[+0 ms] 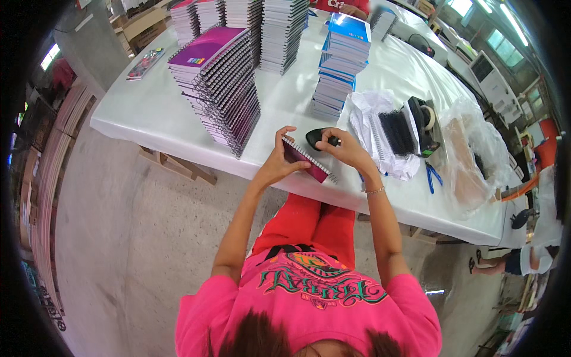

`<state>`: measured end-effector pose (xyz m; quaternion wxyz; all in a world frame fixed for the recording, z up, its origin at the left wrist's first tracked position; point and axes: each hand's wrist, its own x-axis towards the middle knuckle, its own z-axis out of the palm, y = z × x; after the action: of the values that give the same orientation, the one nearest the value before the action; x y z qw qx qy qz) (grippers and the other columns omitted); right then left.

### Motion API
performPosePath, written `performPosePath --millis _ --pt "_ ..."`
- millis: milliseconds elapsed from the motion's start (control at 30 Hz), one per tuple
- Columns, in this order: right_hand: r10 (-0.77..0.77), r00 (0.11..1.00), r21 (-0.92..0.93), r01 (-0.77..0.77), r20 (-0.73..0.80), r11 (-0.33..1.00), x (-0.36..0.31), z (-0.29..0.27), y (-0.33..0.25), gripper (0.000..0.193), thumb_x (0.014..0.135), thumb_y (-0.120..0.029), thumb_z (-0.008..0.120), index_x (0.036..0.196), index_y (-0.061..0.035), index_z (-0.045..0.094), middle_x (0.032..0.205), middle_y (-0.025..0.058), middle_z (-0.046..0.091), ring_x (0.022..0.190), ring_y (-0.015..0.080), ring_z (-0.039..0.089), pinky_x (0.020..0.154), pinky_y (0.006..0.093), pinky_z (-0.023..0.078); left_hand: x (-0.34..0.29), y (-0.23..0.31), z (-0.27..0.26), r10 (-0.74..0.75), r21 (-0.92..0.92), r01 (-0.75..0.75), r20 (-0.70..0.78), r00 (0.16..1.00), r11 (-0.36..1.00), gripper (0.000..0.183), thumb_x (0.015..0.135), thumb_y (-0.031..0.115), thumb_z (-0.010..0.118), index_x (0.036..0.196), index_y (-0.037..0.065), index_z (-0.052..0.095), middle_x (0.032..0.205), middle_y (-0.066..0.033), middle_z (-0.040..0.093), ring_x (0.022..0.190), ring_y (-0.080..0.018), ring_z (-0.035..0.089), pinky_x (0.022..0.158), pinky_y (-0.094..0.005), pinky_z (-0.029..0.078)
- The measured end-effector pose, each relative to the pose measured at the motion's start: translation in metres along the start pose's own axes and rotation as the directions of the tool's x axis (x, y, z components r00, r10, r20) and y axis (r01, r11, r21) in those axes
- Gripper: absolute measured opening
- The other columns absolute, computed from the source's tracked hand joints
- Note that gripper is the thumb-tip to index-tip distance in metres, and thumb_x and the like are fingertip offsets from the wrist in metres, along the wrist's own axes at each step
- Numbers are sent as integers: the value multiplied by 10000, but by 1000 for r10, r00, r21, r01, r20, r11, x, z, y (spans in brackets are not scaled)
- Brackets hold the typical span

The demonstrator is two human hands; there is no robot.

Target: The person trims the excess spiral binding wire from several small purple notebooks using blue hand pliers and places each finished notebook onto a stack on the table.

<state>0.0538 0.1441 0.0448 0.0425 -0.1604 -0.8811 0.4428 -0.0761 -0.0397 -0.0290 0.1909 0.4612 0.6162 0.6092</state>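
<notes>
My left hand [279,163] is closed round a small maroon notebook [306,162], tilted up near the table's front edge. A wire spiral runs along its upper edge, and a loose coil end sticks out past its right corner. My right hand [348,150] has its fingers curled together just above the notebook, at a black oval object [314,139]. Whether the fingers grip that object or only pass in front of it is unclear. Beyond my left hand stands a tall stack of purple spiral notebooks [223,89].
A blue-covered stack [342,65] and more spiral notebooks [282,35] stand farther back. At right lie black wire coils [397,134] on white paper [372,113], a black tape holder [425,122], blue-handled pliers [433,177] and clear plastic [470,160]. Another person [342,7] is across the table.
</notes>
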Motion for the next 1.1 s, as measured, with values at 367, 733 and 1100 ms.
performPosePath --millis 367,733,1100 --pt "85 786 -463 -444 -613 767 -98 35 50 618 780 -384 768 1291 -119 545 1282 149 502 1204 363 449 941 513 383 0 -11 46 -129 -127 87 -377 917 988 433 927 235 649 1217 39 394 1140 -130 472 995 -219 461 903 -327 392" --pt "146 748 -245 -385 -648 890 -113 16 70 578 805 -323 755 1244 -39 509 1243 179 495 1114 325 473 941 464 371 3 21 35 -88 -283 1 -295 951 959 184 926 138 651 1067 26 612 948 -6 597 828 -72 519 766 -212 425" --pt "-133 796 -64 118 -590 991 -88 74 -35 517 773 -188 761 1198 -21 519 1032 167 584 902 316 579 807 404 465 3 25 11 -201 -274 148 -179 963 950 253 900 120 686 1125 4 669 855 -7 652 772 -58 571 696 -205 472"
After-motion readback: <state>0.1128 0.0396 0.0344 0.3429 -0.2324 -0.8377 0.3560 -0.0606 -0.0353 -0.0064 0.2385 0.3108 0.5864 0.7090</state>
